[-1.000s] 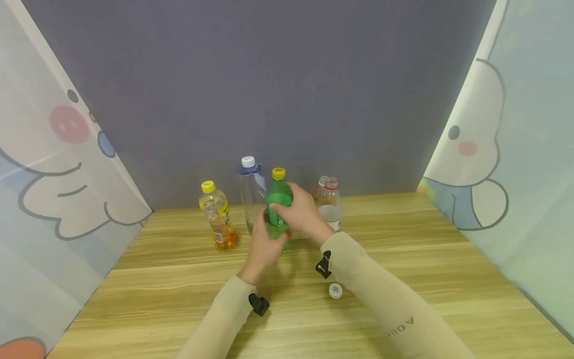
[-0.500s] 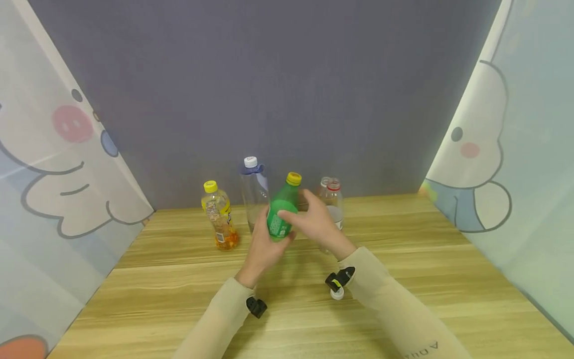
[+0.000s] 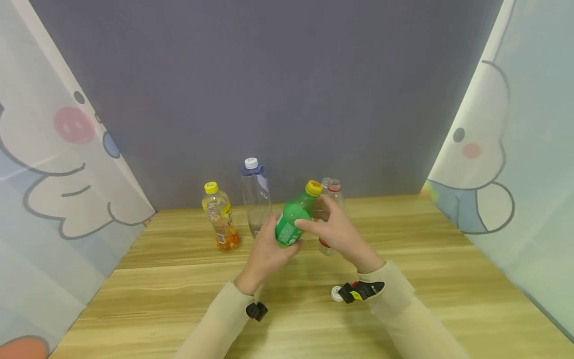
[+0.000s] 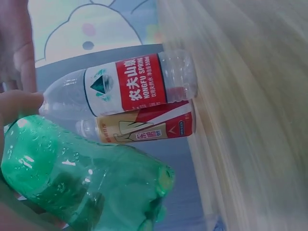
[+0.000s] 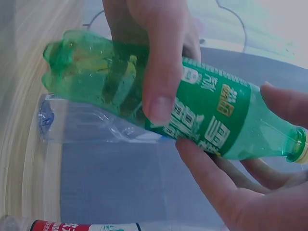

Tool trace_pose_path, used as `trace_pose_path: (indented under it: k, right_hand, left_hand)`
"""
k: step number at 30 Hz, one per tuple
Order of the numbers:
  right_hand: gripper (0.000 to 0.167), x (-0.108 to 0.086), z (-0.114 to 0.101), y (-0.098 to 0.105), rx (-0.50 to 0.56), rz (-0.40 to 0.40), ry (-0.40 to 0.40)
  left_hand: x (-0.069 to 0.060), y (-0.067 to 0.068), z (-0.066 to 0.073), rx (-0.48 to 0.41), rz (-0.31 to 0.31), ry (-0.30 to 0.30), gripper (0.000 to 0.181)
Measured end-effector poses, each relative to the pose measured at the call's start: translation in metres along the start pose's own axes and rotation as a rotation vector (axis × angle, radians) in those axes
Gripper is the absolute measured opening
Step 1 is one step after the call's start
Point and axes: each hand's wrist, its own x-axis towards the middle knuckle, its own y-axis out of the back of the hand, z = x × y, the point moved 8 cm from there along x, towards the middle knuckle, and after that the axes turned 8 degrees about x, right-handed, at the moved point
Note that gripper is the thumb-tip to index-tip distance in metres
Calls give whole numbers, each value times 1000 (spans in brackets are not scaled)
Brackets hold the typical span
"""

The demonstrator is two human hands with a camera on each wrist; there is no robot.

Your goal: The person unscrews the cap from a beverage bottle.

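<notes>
Head view: here's the green bottle (image 3: 290,225), tilted above the table (image 3: 179,279), yellow cap (image 3: 313,188) up and rightward! The left hand's (image 3: 268,252) grip curls round its body; the right hand's (image 3: 338,234) is looser, thumb and fingers about the upper part.

Left wrist: red-and-white-labelled bottle (image 4: 125,86) beside a red-and-gold one (image 4: 149,124).

Right wrist: right fingertips (image 5: 190,149) on the label (image 5: 211,106), a tall clear bottle (image 5: 91,120) behind.

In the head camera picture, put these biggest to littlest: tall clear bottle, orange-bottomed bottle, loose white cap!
1. Tall clear bottle
2. Orange-bottomed bottle, somewhat shorter
3. Loose white cap, partly hidden but clearly smallest, though nearer the camera
</notes>
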Motion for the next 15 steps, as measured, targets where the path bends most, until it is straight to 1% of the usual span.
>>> trace_pose_path:
  k: [3, 6, 11, 15]
  right_hand:
    - [63, -2, 3, 4, -5, -15, -16]
    - [61, -2, 3, 4, -15, -40, -8]
    - [56, -2, -1, 4, -33, -70, 14]
    - [56, -4, -2, 7, -43, -98, 2]
  left_hand:
    - [-1, -1, 1, 46, -23, 8, 68]
    - [-1, 0, 1, 83, -27, 6, 67]
    - [-2, 1, 3, 106, -26, -8, 64]
    - [-1, 2, 5, 111, -28, -11, 65]
